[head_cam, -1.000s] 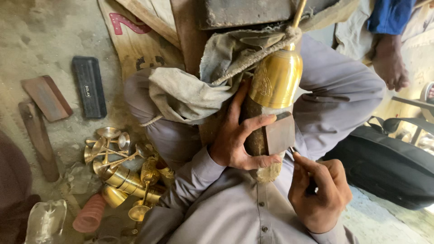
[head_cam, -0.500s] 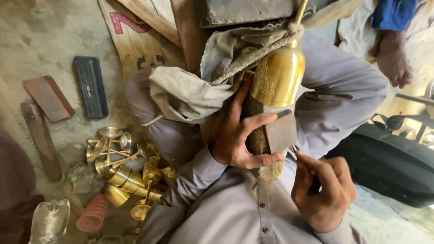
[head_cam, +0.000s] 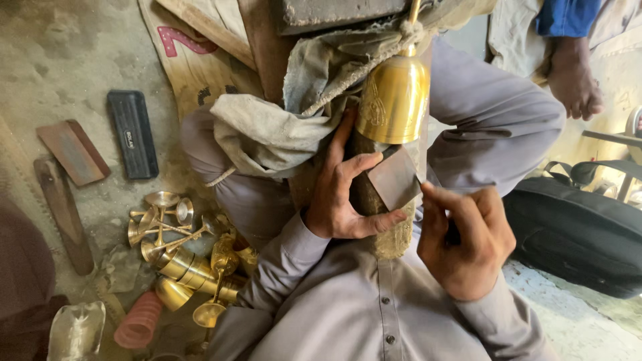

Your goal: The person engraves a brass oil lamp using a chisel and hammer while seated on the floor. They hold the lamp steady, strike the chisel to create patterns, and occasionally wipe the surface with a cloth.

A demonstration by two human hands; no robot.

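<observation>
A shiny brass bell-shaped vessel (head_cam: 394, 100) sits on a rough brown post (head_cam: 388, 227) between my knees, with grey cloth (head_cam: 281, 127) bunched beside it. My left hand (head_cam: 344, 190) wraps around the post just below the brass piece, thumb and forefinger pressing a flat dark metal blade (head_cam: 396, 177) against its lower rim. My right hand (head_cam: 465, 244) is closed around the blade's handle end, close to my chest.
A heap of small brass goblets and cups (head_cam: 184, 251) lies on the floor at my left. Beyond it are a black case (head_cam: 132, 134), a flat brown stone (head_cam: 73, 152) and a wooden stick (head_cam: 63, 214). A black bag (head_cam: 582, 234) and another person's foot (head_cam: 568, 77) are at right.
Both hands keep their grip; the blade and hands have shifted only slightly against the brass rim.
</observation>
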